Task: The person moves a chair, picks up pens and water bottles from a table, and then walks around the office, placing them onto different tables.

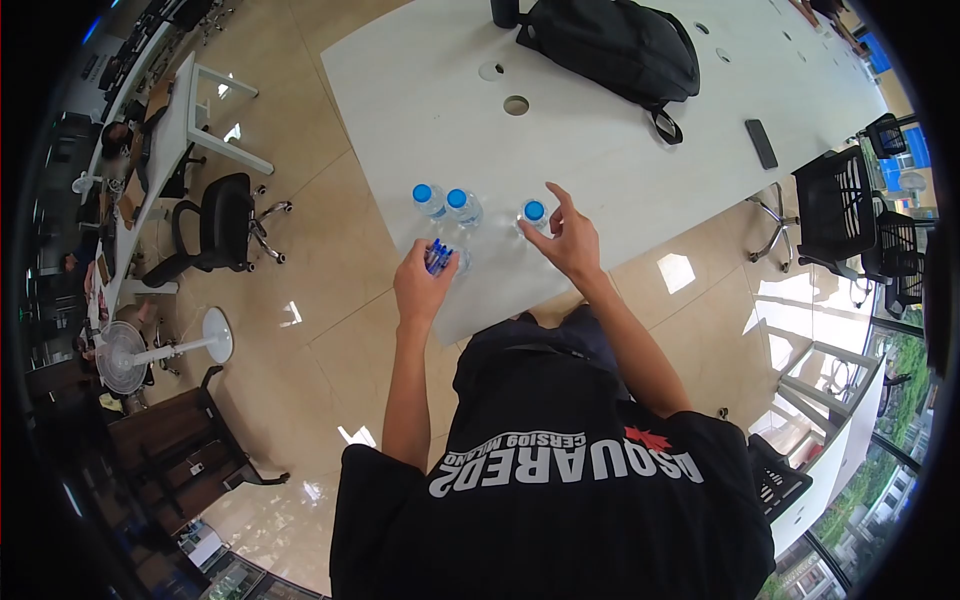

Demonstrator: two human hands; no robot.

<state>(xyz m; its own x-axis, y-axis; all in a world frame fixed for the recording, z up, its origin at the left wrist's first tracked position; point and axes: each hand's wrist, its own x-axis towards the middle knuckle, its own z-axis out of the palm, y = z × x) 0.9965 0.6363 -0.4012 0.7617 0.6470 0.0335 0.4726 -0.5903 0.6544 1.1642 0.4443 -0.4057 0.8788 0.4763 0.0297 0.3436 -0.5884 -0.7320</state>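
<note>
My left hand (424, 283) is closed around a bunch of slim blue pens (438, 257), their ends pointing up between thumb and fingers. Close beyond it, two small clear water bottles with blue caps, a left bottle (428, 200) and a right bottle (463, 207), stand side by side on the white table (420, 120). A third capped bottle (534, 212) stands further right. My right hand (570, 238) is beside this one, thumb and forefinger spread apart at either side of the cap. Its other fingers are partly hidden.
A black backpack (615, 50) lies at the far side of the table, next to a dark cylindrical container (505, 12). A phone (760, 144) rests near the right edge. Office chairs (228, 222) and a white fan (125, 355) stand around; people sit at the left.
</note>
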